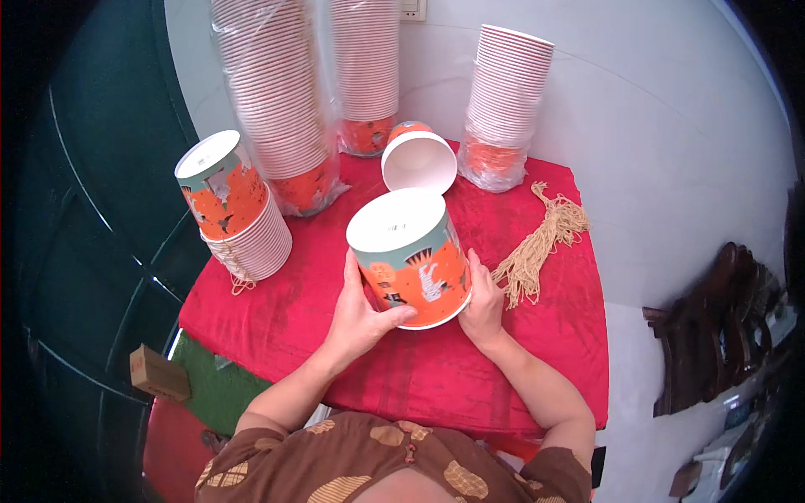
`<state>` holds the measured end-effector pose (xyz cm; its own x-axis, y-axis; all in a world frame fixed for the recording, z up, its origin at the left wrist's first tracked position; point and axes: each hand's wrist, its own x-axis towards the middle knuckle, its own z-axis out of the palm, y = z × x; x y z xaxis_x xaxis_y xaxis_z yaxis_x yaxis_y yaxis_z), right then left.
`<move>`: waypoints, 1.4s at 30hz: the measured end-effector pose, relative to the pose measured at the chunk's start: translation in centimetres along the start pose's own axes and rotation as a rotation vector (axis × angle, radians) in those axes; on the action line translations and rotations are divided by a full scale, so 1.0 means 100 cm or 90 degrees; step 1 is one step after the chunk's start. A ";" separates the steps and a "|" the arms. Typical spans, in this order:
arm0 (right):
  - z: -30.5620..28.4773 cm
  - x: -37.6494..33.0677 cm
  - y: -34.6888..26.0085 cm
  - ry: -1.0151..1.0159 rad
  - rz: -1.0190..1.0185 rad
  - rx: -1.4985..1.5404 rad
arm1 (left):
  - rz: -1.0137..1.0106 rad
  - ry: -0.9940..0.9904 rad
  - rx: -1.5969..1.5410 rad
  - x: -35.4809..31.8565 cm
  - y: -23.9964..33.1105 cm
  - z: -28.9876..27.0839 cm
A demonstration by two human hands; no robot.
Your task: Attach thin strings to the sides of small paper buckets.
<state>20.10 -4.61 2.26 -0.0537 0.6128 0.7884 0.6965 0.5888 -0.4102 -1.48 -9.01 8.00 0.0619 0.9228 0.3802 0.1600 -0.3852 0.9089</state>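
Observation:
Between my two hands is a large orange paper bucket [419, 281], bottom up, with its white base toward me and a green band below it. My left hand [360, 314] grips its left side, thumb across the printed wall near the rim. On the other side my right hand [484, 303] closes on the lower right edge; some of its fingers are hidden behind the bucket. Just beyond lies another paper bucket [419, 161] on its side, its white inside showing. A bundle of beige cords [549, 239] rests right of my right hand.
Tall plastic-wrapped bucket stacks [272, 92] [366, 63] stand at the back left, and a wrapped stack [507, 101] at the back right. A shorter upside-down stack [239, 210] with cord dangling is at the left edge of the red-covered table [553, 369]. A cardboard box [159, 374] sits below left.

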 end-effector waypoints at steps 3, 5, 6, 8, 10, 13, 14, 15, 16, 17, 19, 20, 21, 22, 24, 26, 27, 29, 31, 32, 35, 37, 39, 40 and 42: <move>-0.002 -0.001 -0.007 -0.028 -0.049 -0.038 | 0.020 0.054 -0.059 -0.002 -0.004 0.012; -0.003 0.002 -0.021 -0.022 -0.073 0.019 | 0.056 0.115 -0.098 -0.003 -0.011 0.011; -0.004 0.001 -0.025 -0.039 -0.090 0.023 | 0.058 0.141 -0.132 -0.003 -0.014 0.010; -0.007 0.000 -0.025 -0.039 -0.117 0.031 | 0.045 0.151 -0.141 -0.003 -0.014 0.010; -0.007 -0.002 -0.025 -0.043 -0.153 0.053 | 0.063 0.179 -0.152 -0.003 -0.020 0.007; -0.007 0.002 -0.032 -0.043 -0.186 0.081 | 0.036 0.187 -0.154 -0.008 -0.026 -0.008; -0.006 0.002 -0.032 -0.044 -0.190 0.084 | 0.051 0.196 -0.155 -0.009 -0.029 -0.015; -0.005 0.000 -0.031 -0.048 -0.204 0.075 | 0.048 0.196 -0.169 -0.013 -0.032 -0.023; -0.002 -0.002 -0.029 -0.052 -0.221 0.068 | 0.047 0.199 -0.182 -0.018 -0.035 -0.033; 0.000 -0.005 -0.025 -0.082 -0.197 0.105 | 0.033 0.218 -0.165 -0.024 -0.039 -0.045; -0.004 -0.005 -0.024 -0.144 -0.221 0.152 | 0.052 0.209 -0.160 -0.033 -0.035 -0.071; -0.005 -0.005 -0.024 -0.167 -0.241 0.162 | 0.063 0.208 -0.131 -0.039 -0.025 -0.086; -0.007 -0.004 -0.026 -0.169 -0.247 0.165 | 0.121 0.274 -0.050 -0.041 -0.032 -0.102; -0.009 -0.002 -0.031 -0.182 -0.254 0.166 | 0.109 0.325 0.052 -0.046 -0.026 -0.120; -0.008 -0.001 -0.036 -0.199 -0.271 0.174 | 0.119 0.444 0.139 -0.066 -0.018 -0.164; -0.006 -0.003 -0.032 -0.245 -0.243 0.130 | 0.096 0.499 0.273 -0.083 -0.021 -0.219; -0.005 -0.005 -0.032 -0.238 -0.214 0.141 | 0.163 0.523 0.291 -0.084 -0.016 -0.242; -0.001 -0.008 -0.026 -0.237 -0.208 0.143 | 0.220 0.618 0.367 -0.089 -0.011 -0.288; 0.002 -0.011 -0.023 -0.237 -0.199 0.139 | 0.226 0.658 0.330 -0.083 -0.001 -0.320; 0.003 -0.012 -0.022 -0.241 -0.191 0.137 | 0.239 0.666 0.326 -0.075 0.009 -0.328; 0.003 -0.012 -0.023 -0.248 -0.192 0.142 | 0.254 0.585 0.094 -0.057 0.005 -0.379; 0.004 -0.013 -0.024 -0.253 -0.200 0.147 | 0.287 0.526 -0.040 -0.040 0.001 -0.401; 0.004 -0.013 -0.024 -0.249 -0.205 0.144 | 0.300 0.455 -0.102 -0.018 0.002 -0.405; 0.005 -0.013 -0.025 -0.248 -0.207 0.147 | 0.293 0.437 -0.113 -0.010 0.001 -0.412; 0.005 -0.014 -0.023 -0.253 -0.217 0.154 | 0.259 0.405 -0.164 0.013 0.002 -0.409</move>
<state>18.21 -6.49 1.87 -0.5430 0.4911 0.6812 0.4121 0.8626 -0.2933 -41.67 -8.08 15.67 -0.5201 0.5604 0.6446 0.0076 -0.7516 0.6596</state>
